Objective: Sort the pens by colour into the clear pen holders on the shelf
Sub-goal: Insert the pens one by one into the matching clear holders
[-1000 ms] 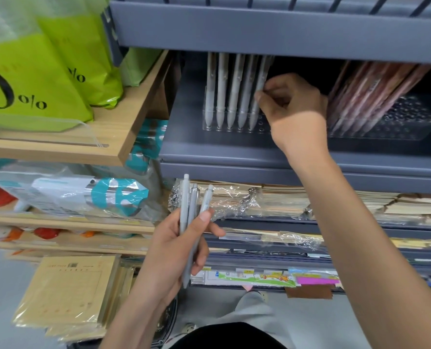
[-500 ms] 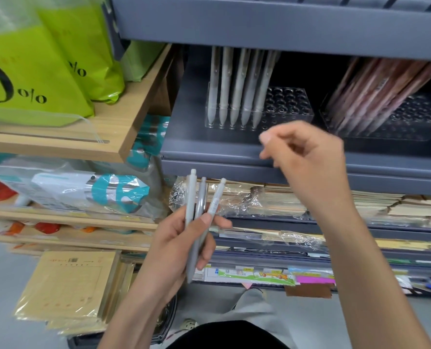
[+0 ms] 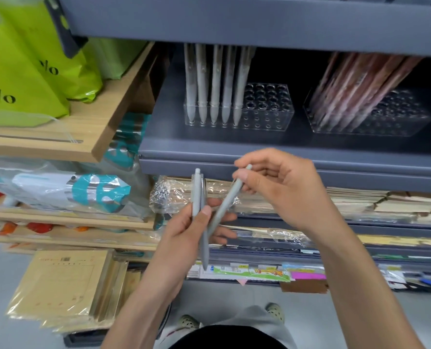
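Grey plastic pen [image 3: 225, 206], slanting up-right from our left grip [image 3: 189, 235] that clasps two upright pens [image 3: 198, 195], is pinched at its top by our right grip [image 3: 282, 190], directly below the clear holed pen holder [image 3: 267, 117].

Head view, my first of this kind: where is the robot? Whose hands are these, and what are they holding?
There is no robot: a person wears the camera on the head, looking down at their own hands. The left hand grips two grey pens upright. The right hand pinches the top of a third pen, slanted, its lower end at the left hand. On the grey shelf stand two clear holders: the left holder has five pale pens, the right holder reddish-brown pens.
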`<state>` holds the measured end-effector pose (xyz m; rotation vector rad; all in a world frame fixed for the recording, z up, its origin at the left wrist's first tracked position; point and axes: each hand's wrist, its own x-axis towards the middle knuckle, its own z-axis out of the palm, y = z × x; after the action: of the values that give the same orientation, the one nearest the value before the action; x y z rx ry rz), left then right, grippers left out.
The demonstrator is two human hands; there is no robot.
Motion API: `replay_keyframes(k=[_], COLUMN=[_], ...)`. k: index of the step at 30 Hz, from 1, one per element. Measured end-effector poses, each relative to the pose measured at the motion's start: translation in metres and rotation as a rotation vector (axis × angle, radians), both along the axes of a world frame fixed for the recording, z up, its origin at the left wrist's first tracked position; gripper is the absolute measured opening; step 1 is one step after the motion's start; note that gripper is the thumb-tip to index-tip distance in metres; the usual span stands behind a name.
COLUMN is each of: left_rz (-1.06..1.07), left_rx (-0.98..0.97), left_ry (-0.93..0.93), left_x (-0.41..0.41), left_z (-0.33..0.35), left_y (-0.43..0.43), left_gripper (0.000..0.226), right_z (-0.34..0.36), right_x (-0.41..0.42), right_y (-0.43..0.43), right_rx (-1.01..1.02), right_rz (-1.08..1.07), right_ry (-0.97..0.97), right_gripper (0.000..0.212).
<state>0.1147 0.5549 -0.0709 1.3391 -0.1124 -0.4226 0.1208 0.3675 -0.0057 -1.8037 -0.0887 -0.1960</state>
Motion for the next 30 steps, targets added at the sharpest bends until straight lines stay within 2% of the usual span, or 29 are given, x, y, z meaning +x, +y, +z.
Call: replay_keyframes(k=[4,6,10,12,15,21,24,26,27,30], left_rz=[-0.020,-0.003,0.040,0.050,0.060,0.100,0.088,0.073,0.068,0.078], left_rx=[0.003,-0.021,-0.046,-0.050,-0.054,-0.072,-0.097,-0.118,-0.134,-0.175], left_ry=[-0.026,-0.035,-0.072,-0.071,-0.060,-0.002,-0.004,-0.018,-0.013,0.004], left_x=[-0.004,-0.007,-0.007,-0.006,-0.007,-0.011,-0.013,-0.014,-0.014,-0.013], left_z=[0.007,0.011,0.018,0.020,0.020,0.014,0.012,0.012,0.013,0.013], left_y=[-0.019,-0.028,-0.038,-0.038,-0.036,-0.026,-0.018,-0.012,-0.009,-0.001], left_gripper=[0.021,0.023,0.023,0.022,0.025,0.027,0.025,0.013,0.006,0.013], right_z=[0.005,0.004,0.000,0.005,0.020,0.040,0.037,0.034,0.034,0.034], right_x=[0.000,-0.004,-0.005,-0.002,0.006,0.034,0.055,0.068,0.074,0.091], right_y=[-0.013,-0.013,-0.015,-0.021,-0.029,-0.038,-0.036,-0.034,-0.033,-0.034], right_rx=[0.183,0.235,0.141,0.121,0.134,0.150,0.161,0.127,0.082,-0.097], right_rz=[-0.145,-0.114,-0.020,0.004,-0.069,-0.562,-0.572,-0.531,-0.522,-0.537], right_ry=[-0.080,-0.059,0.068,0.065,-0.051,-0.389,-0.456,-0.482,-0.486,-0.438], right_gripper=[0.015,0.016,0.013,0.011,0.008,0.015,0.010,0.012,0.013,0.006])
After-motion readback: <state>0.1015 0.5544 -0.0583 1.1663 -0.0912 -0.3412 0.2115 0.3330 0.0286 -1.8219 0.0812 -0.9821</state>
